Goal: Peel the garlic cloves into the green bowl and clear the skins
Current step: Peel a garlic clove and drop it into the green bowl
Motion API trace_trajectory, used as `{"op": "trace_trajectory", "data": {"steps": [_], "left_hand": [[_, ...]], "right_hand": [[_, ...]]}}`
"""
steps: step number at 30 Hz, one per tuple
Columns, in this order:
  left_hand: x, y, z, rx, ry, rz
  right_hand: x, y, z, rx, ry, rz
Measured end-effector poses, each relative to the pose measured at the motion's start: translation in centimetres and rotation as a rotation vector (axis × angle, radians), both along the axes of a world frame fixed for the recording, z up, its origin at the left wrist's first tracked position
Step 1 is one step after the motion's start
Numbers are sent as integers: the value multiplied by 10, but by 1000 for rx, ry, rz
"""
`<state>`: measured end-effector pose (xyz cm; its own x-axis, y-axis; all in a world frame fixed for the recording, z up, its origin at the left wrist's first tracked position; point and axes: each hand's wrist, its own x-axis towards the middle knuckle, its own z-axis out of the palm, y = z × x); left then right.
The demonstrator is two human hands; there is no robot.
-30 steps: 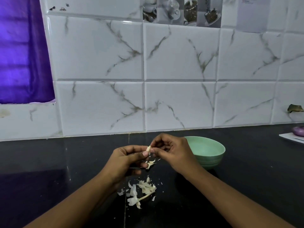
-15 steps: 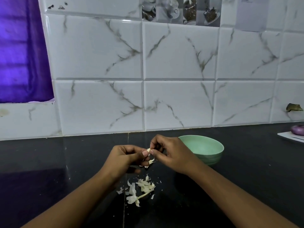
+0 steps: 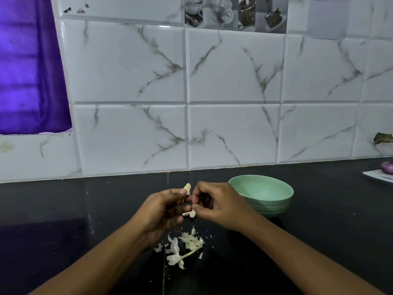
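Note:
My left hand (image 3: 163, 209) pinches a pale garlic clove (image 3: 187, 188) between thumb and forefinger, its tip sticking up. My right hand (image 3: 219, 204) meets it from the right, fingers curled, and pinches a strip of skin (image 3: 190, 213) that hangs below the two hands. The green bowl (image 3: 274, 206) stands on the black counter just right of my right hand; its inside looks bare from here. A pile of white garlic skins and a stalk (image 3: 185, 244) lies on the counter below my hands.
The black counter (image 3: 63, 209) runs to a white marbled tile wall. At the far right edge sits a white board (image 3: 380, 175) with a purple onion (image 3: 387, 167) on it. A purple curtain (image 3: 27, 67) hangs at the upper left.
The clove has risen a little above my left thumb, and a strip of skin has come away and hangs lower between my hands. Skins pile and bowl stay put.

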<state>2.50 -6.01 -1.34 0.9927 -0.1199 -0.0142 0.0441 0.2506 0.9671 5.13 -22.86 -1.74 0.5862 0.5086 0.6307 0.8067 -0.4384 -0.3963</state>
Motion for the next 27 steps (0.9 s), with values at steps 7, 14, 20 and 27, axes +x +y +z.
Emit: {"op": "trace_trajectory", "data": {"steps": [7, 14, 20, 27], "left_hand": [[2, 1, -5, 92, -50, 23], [3, 1, -9, 207, -150, 39], [1, -1, -9, 254, -211, 49], [1, 1, -9, 311, -336, 119]], "right_hand": [[0, -15, 12, 123, 353, 119], [-4, -17, 19, 50, 502, 125], [-7, -11, 17, 139, 472, 63], [-7, -11, 19, 369, 612, 14]]}}
